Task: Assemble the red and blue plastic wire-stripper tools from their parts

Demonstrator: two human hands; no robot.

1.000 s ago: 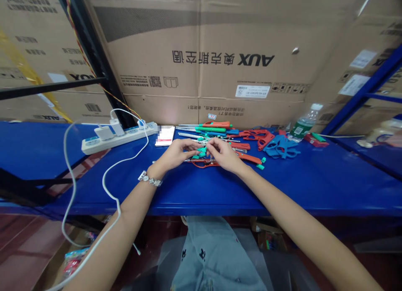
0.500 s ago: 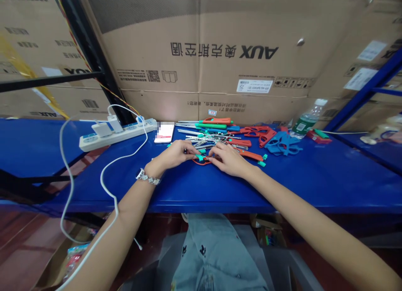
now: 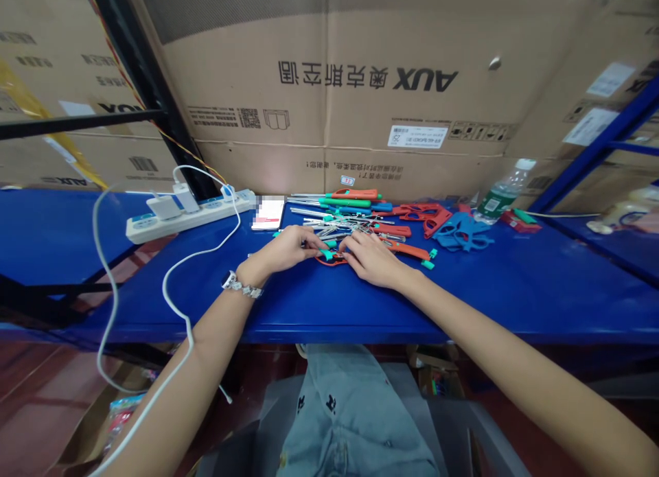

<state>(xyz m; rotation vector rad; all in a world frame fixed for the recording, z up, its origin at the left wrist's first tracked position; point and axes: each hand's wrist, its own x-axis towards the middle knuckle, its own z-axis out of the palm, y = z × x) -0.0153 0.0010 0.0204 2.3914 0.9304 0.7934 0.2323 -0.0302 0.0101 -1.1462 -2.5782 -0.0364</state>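
My left hand (image 3: 288,248) pinches a small green plastic piece (image 3: 326,255), thumb against fingers, low over the table. Just below that piece lies an orange plastic casing (image 3: 324,262), like the handle of a long-nosed lighter. My right hand (image 3: 371,259) has its fingers bent down on the casing's right part, which it mostly hides. Behind both hands is a pile of metal rods and thin wires (image 3: 342,226). More orange handles (image 3: 409,250) and a green handle (image 3: 350,203) lie around it, with loose green pieces (image 3: 427,264) to the right.
Red casings (image 3: 435,219) and blue casings (image 3: 463,233) are heaped right of the pile, by a water bottle (image 3: 502,195). At left stand a phone (image 3: 270,211) and a power strip (image 3: 195,216); its white cable (image 3: 172,300) crosses my left forearm. Cardboard boxes (image 3: 329,65) wall the back.
My hands have come down and slightly toward me, from handling small green pieces over the pile to the orange casing. The right fingers have moved onto the casing. The view has tilted slightly.
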